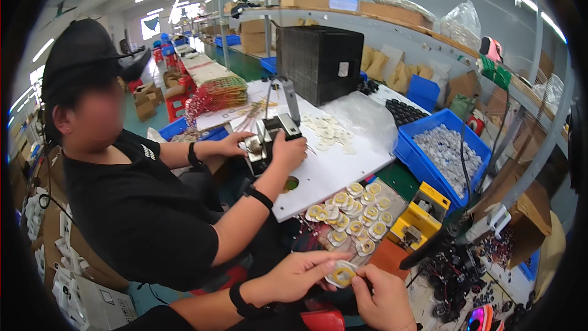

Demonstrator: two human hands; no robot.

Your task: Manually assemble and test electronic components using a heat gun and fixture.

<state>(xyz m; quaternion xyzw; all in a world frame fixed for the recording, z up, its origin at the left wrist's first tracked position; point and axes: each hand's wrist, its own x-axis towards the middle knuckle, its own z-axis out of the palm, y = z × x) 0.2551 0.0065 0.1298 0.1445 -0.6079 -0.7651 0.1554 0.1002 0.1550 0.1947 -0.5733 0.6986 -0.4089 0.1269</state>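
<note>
A small white disc with a yellow ring (340, 276) is held between my two hands near the bottom of the view. My left hand (300, 277) pinches its left side between thumb and fingers. From the right, the fingertips of my right hand (383, 297) grip the other edge. Just beyond them lies a loose pile of similar white discs with yellow rings (355, 211), several deep in places. A yellow machine (419, 217) with a metal part inside stands right of the pile.
A co-worker in black (141, 190) at the left works both hands on a small black and metal machine (269, 141) on a white table (361, 162). A blue bin (422, 165) holds clear plastic pieces. Black parts (444, 282) and a dark bar lie at right.
</note>
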